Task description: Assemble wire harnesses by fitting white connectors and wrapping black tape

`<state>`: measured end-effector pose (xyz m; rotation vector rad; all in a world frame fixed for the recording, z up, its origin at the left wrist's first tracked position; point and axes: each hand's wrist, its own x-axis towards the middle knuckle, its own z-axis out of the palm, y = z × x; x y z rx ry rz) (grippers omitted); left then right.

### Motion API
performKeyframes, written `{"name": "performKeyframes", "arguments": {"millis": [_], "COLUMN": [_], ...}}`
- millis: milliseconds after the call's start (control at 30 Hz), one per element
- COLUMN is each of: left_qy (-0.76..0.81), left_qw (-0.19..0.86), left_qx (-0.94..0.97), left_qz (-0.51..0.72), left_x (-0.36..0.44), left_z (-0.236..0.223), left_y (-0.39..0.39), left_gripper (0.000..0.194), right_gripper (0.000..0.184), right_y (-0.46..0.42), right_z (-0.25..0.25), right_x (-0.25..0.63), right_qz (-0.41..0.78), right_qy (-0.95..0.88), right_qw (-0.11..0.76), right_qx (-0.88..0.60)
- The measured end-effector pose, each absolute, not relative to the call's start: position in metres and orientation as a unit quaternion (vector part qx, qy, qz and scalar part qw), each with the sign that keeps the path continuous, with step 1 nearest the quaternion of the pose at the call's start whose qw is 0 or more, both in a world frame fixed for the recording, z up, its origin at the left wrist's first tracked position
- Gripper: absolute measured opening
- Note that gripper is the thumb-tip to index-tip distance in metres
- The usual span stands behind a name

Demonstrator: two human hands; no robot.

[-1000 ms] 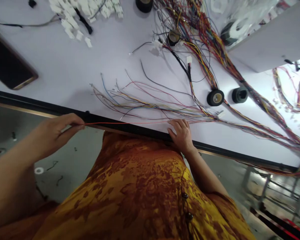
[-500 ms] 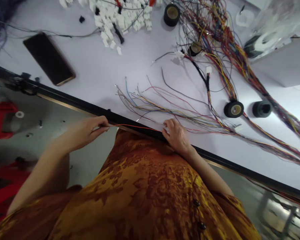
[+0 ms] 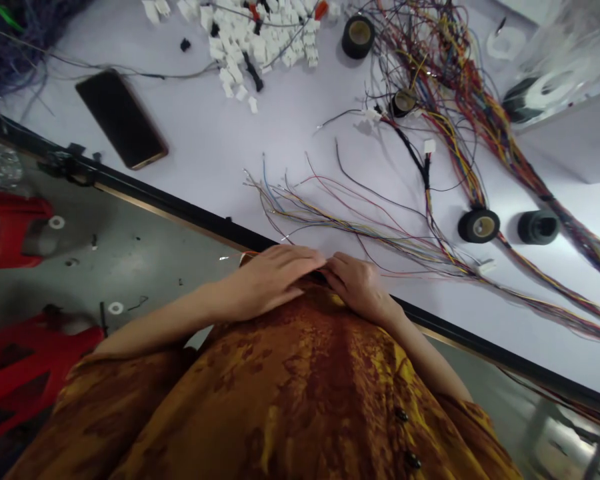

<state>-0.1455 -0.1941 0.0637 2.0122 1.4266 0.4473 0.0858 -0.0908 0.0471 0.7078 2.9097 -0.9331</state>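
Note:
My left hand (image 3: pixel 273 277) and my right hand (image 3: pixel 360 285) meet at the black front edge of the white table (image 3: pixel 180 210), fingertips touching. Both are closed over a thin orange wire (image 3: pixel 244 254). Only a short end of it shows, sticking out to the left of my left hand. Just beyond my hands a fan of loose coloured wires (image 3: pixel 330 213) lies spread on the tabletop, its free ends pointing left. My orange patterned clothing fills the bottom of the view.
A black phone (image 3: pixel 123 120) lies at the left. A heap of white connectors (image 3: pixel 260 40) sits at the back. Black tape rolls (image 3: pixel 479 225) (image 3: pixel 539 227) (image 3: pixel 358 37) and a thick coloured harness (image 3: pixel 460 113) are at the right. Red stools (image 3: pixel 10 227) stand on the floor at left.
My left hand slid right along the orange wire from an arm's length away until it met my right hand. The taut stretch of wire between them is gone. The view shifted left.

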Motion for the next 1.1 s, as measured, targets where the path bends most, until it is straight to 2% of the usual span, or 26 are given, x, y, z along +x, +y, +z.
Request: {"name": "performKeyframes", "arguments": {"millis": [67, 167, 333, 467, 600, 767, 867, 967, 1100], "left_qy": [0.535, 0.57, 0.678, 0.78, 0.754, 0.675, 0.678, 0.717, 0.746], "left_qw": [0.254, 0.168, 0.094, 0.09, 0.106, 0.11, 0.125, 0.154, 0.168], "left_qx": [0.793, 0.798, 0.724, 0.615, 0.648, 0.713, 0.694, 0.657, 0.644], "left_qz": [0.142, 0.099, 0.092, 0.073, 0.006, -0.156, -0.208, -0.175, 0.005], "left_x": [-0.131, -0.136, -0.183, -0.216, -0.233, -0.241, -0.247, -0.257, -0.267], "left_z": [0.052, 0.032, 0.032, 0.046, 0.041, 0.037, 0.039, 0.039, 0.042], "left_y": [-0.182, -0.176, -0.189, -0.188, -0.162, -0.133, -0.133, -0.14, -0.154], "left_gripper": [0.04, 0.033, 0.026, 0.029, 0.031, 0.03, 0.034, 0.031, 0.029], "right_gripper": [0.022, 0.014, 0.012, 0.018, 0.018, 0.028, 0.026, 0.021, 0.018], "right_y": [-0.086, -0.077, -0.063, -0.057, -0.054, -0.055, -0.054, -0.051, -0.043], "right_z": [0.059, 0.069, 0.051, 0.043, 0.046, 0.042, 0.037, 0.032, 0.028], "right_x": [0.087, 0.103, 0.141, 0.158, 0.169, 0.189, 0.204, 0.215, 0.218], "right_qz": [-0.323, -0.356, -0.322, -0.243, -0.231, -0.213, -0.249, -0.258, -0.25], "right_qy": [0.923, 0.897, 0.866, 0.816, 0.831, 0.748, 0.72, 0.725, 0.756], "right_qw": [-0.055, -0.149, -0.126, -0.216, -0.18, -0.242, -0.21, -0.17, -0.163], "right_qx": [0.2, 0.214, 0.362, 0.478, 0.472, 0.58, 0.612, 0.615, 0.583]}}
